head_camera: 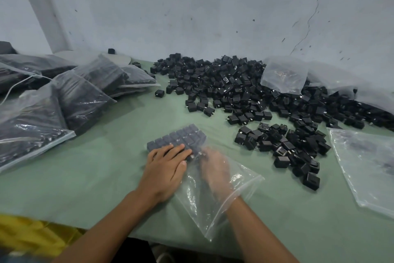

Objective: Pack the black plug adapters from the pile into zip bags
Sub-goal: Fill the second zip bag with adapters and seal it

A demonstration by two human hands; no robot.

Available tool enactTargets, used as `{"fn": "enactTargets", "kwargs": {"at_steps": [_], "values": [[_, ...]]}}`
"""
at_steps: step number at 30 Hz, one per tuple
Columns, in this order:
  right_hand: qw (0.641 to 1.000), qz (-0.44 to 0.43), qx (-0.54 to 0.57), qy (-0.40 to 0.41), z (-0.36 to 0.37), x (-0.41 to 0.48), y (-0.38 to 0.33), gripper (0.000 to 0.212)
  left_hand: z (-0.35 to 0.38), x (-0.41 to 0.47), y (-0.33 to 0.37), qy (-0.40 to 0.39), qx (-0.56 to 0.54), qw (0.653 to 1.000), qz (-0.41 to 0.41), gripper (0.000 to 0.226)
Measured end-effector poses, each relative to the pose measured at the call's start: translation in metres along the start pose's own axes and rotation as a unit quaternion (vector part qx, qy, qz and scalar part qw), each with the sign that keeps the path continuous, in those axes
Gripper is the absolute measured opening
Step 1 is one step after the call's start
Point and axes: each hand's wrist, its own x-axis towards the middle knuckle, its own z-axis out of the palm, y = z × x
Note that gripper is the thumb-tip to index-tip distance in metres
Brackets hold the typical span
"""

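Note:
A clear zip bag (215, 205) lies on the green table in front of me, its far end filled with neat rows of black plug adapters (181, 137). My left hand (166, 169) lies flat on the outside of the bag, fingers straight, pressing on the adapters. My right hand (215, 171) is inside the bag up to the wrist, blurred behind the plastic, its fingers against the near row of adapters. A big loose pile of black adapters (234, 88) stretches along the wall, with a smaller heap (283, 147) right of the bag.
Several filled zip bags (70, 96) are stacked at the left. Empty clear bags lie at the right (366, 162) and on top of the pile by the wall (283, 75). The table's front edge (132, 233) runs near my forearms, with yellow fabric (32, 235) below.

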Motion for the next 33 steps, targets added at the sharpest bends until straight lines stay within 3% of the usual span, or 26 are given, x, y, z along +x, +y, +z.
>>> {"fn": "enactTargets", "kwargs": {"at_steps": [12,16,19,22,25,27,30,31,33], "values": [[0.998,-0.037,-0.049,0.003,0.008,0.004,0.000,0.031,0.003,0.019,0.007,-0.006,0.112,0.994,0.018,0.048],[0.992,-0.091,-0.060,-0.069,0.009,-0.018,0.005,0.037,0.003,0.018,0.007,-0.011,0.117,0.993,0.012,0.052],[0.972,-0.188,-0.030,-0.136,-0.006,-0.065,0.029,0.042,0.004,0.018,0.007,-0.003,0.116,0.993,0.014,0.052],[0.931,-0.284,0.025,-0.227,-0.047,-0.106,0.062,0.028,0.005,0.019,0.007,0.000,0.112,0.994,0.016,0.051],[0.924,-0.221,0.108,-0.292,-0.105,-0.114,0.087,0.019,0.007,0.020,0.007,-0.006,0.096,0.995,0.017,0.053],[0.952,-0.192,0.132,-0.198,-0.132,-0.100,0.106,0.024,0.008,0.021,0.007,-0.009,0.078,0.997,0.017,0.054],[0.992,-0.116,0.014,0.056,-0.147,-0.056,0.135,0.026,0.008,0.021,0.007,-0.013,0.073,0.997,0.013,0.057],[0.991,-0.081,-0.045,0.097,-0.149,-0.041,0.142,0.029,0.008,0.020,0.006,-0.016,0.074,0.997,0.012,0.058],[0.985,-0.042,-0.139,0.091,-0.143,-0.016,0.156,0.039,0.008,0.020,0.006,-0.019,0.076,0.997,0.014,0.059]]}}
